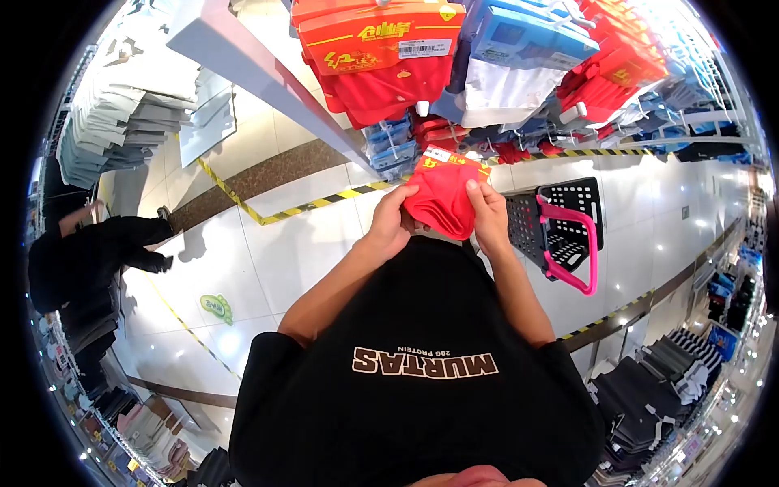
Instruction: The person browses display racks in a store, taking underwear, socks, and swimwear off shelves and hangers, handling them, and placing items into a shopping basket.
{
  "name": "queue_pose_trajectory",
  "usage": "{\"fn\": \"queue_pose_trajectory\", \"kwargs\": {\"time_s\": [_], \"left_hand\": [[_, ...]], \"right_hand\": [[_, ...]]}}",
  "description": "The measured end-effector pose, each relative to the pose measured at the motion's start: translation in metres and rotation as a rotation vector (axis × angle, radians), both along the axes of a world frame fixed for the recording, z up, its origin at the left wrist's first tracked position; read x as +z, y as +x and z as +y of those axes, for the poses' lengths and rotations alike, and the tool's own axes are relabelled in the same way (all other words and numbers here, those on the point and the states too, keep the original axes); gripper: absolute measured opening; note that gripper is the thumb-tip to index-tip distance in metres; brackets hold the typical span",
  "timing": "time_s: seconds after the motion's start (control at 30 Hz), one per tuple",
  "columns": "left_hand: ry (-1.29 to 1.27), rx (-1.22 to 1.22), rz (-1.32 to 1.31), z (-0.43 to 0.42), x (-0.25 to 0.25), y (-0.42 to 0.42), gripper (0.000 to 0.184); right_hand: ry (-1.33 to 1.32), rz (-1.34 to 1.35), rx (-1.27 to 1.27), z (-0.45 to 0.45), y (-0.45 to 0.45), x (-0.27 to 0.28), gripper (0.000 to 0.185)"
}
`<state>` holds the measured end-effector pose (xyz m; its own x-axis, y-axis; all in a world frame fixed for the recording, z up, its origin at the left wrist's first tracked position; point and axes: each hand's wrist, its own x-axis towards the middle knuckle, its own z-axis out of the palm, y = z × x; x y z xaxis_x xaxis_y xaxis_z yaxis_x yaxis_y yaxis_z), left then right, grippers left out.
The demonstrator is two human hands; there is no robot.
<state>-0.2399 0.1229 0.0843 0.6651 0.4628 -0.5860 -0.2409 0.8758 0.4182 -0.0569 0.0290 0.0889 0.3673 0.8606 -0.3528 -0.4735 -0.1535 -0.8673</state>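
A folded red garment (pixel 445 201) with a red and yellow printed card at its top is held up in front of my chest. My left hand (pixel 391 221) grips its left edge, and the fingertips go out of sight behind the cloth. On the opposite edge, my right hand (pixel 488 213) pinches it with the thumb on the front. A white label shows on the card's upper left. Just beyond hang red packaged garments (pixel 381 85) with similar cards, on a rack.
A black basket with a pink handle (pixel 588 247) stands on the floor to my right. Blue packs (pixel 531 40) hang on the rack ahead, beside a grey post (pixel 268 73). Yellow-black tape (pixel 324 200) marks the floor. A person in black (pixel 81 260) is at far left.
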Motion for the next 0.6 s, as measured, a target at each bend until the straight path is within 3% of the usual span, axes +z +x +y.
{"fn": "queue_pose_trajectory", "kwargs": {"time_s": [0.07,0.2,0.37,0.47,0.5,0.6], "left_hand": [[-0.010,0.108,0.062,-0.001,0.023,0.012,0.025],[-0.017,0.084,0.080,0.003,0.029,0.015,0.028],[0.196,-0.132,0.089,0.009,0.007,-0.007,0.031],[0.523,-0.072,0.347,0.012,-0.021,-0.016,0.034],[0.619,-0.097,0.419,0.020,-0.020,-0.019,0.039],[0.742,0.083,0.375,0.033,-0.013,-0.021,0.041]], "right_hand": [[-0.012,-0.201,0.106,-0.001,-0.006,0.008,0.026],[0.058,-0.610,0.228,0.002,-0.022,0.030,0.030],[0.010,-0.448,0.078,0.003,-0.017,0.019,0.020],[0.049,-0.760,0.148,0.001,-0.006,0.014,0.022],[0.038,-0.715,0.181,0.005,-0.007,0.019,0.022],[0.173,-0.874,0.307,0.014,-0.009,0.034,0.020]]}}
